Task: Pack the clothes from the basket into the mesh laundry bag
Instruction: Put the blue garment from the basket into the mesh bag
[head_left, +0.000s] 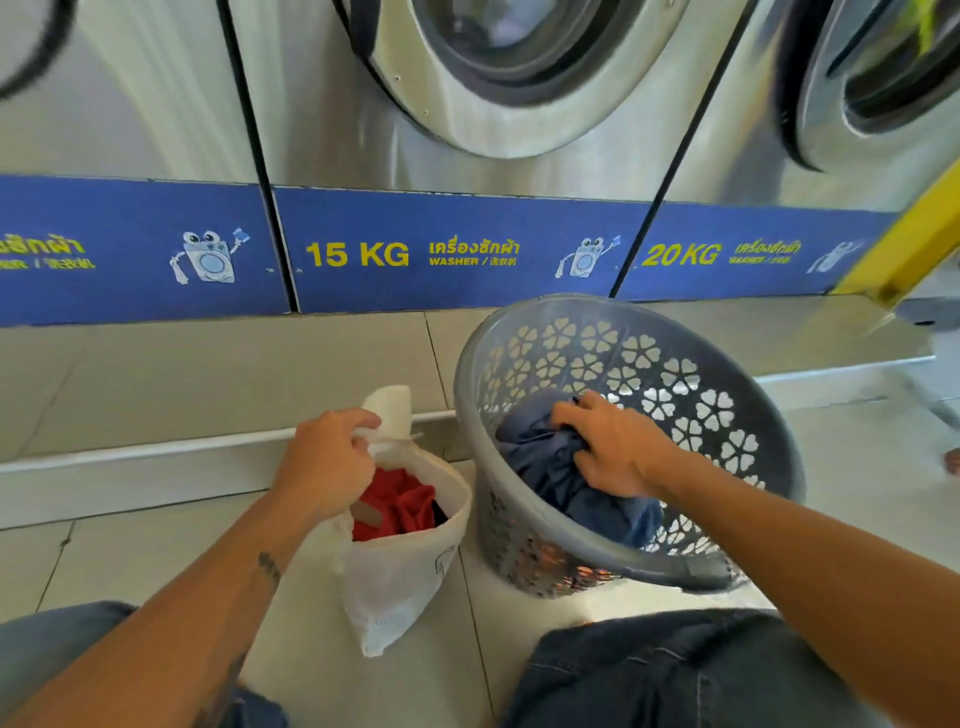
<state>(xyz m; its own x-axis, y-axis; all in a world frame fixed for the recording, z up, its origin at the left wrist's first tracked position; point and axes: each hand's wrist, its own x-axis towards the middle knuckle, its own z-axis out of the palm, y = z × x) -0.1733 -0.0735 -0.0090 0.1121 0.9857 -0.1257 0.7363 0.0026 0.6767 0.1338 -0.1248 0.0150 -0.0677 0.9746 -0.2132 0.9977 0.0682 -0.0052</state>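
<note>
Both arms reach forward, left hand (327, 457) pinched in a closed grip, right hand (613, 447) clenched.

Bright even daylight, soft shadows, sheen on steel washers (332, 104), wide-angle bowing, blurred right edge.

Matt grey plastic basket (545, 525), white mesh-cloth bag (400, 587), seemingly brushed-metal washers (332, 135), glossy floor tiles (156, 566).
</note>
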